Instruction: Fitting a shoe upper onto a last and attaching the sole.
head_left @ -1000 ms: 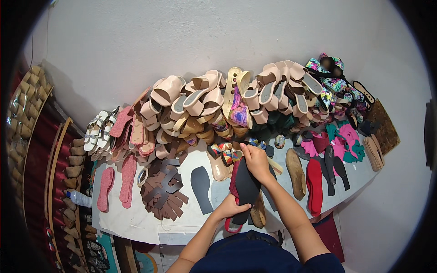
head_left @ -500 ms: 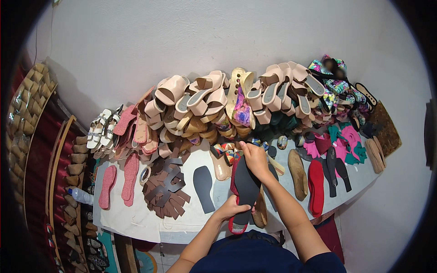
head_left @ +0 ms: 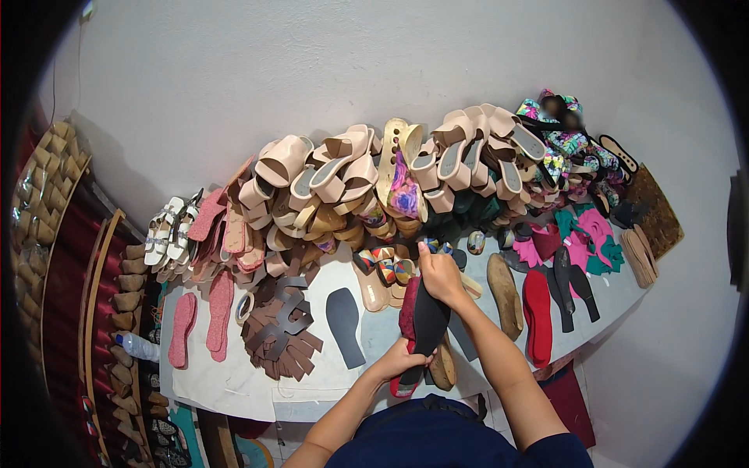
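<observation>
Centrally, below mid-frame, the left hand's (head_left: 396, 360) fingers clasped the black-and-red shoe sole (head_left: 431, 316) low and the right hand's (head_left: 441, 279) clasped it high, apparently steadying both ends over the table (head_left: 562, 334).

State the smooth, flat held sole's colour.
The smooth sole is near-black, best seen in the head view.

Passable at near left over the surface (head_left: 292, 412), short of the brown straps (head_left: 285, 335); blocked at near middle by the held black sole (head_left: 430, 316), far by sandals (head_left: 285, 160) (heaped high), right by red soles (head_left: 538, 320).
</observation>
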`<action>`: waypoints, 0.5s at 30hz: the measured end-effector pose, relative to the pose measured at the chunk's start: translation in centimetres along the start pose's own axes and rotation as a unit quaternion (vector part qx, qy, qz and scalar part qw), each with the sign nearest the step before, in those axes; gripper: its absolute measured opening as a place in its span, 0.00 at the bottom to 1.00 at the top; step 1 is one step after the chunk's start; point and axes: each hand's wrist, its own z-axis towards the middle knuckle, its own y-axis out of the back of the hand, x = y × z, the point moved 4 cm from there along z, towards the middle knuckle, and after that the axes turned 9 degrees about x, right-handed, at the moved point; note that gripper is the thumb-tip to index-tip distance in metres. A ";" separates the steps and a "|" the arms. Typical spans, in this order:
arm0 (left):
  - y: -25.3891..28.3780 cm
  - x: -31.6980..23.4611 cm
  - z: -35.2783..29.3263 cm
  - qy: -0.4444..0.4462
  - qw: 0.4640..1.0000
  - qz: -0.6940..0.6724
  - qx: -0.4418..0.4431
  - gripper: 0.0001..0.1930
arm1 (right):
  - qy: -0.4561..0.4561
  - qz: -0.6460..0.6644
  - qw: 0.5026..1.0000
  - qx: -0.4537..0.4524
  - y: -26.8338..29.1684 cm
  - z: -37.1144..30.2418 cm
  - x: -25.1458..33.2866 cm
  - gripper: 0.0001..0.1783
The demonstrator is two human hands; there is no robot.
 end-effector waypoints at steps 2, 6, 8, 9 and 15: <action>-0.2 1.4 0.1 0.017 0.989 -0.137 0.047 0.21 | 0.008 -0.002 1.000 -0.003 -0.3 0.0 -0.3 0.35; -1.1 0.9 -0.6 0.076 0.942 -0.319 0.072 0.29 | 0.002 0.017 1.000 0.007 -0.8 0.0 -0.8 0.35; -0.3 1.5 -0.5 0.081 0.942 -0.317 0.070 0.28 | 0.003 0.025 1.000 0.003 -0.8 0.2 -0.6 0.34; 0.0 1.7 -0.6 0.086 0.943 -0.314 0.069 0.26 | 0.004 0.033 0.999 -0.004 -0.8 0.2 -0.4 0.34; 1.0 0.2 -1.1 0.083 0.975 -0.198 0.064 0.21 | 0.018 0.071 0.997 -0.018 -1.2 0.7 0.0 0.34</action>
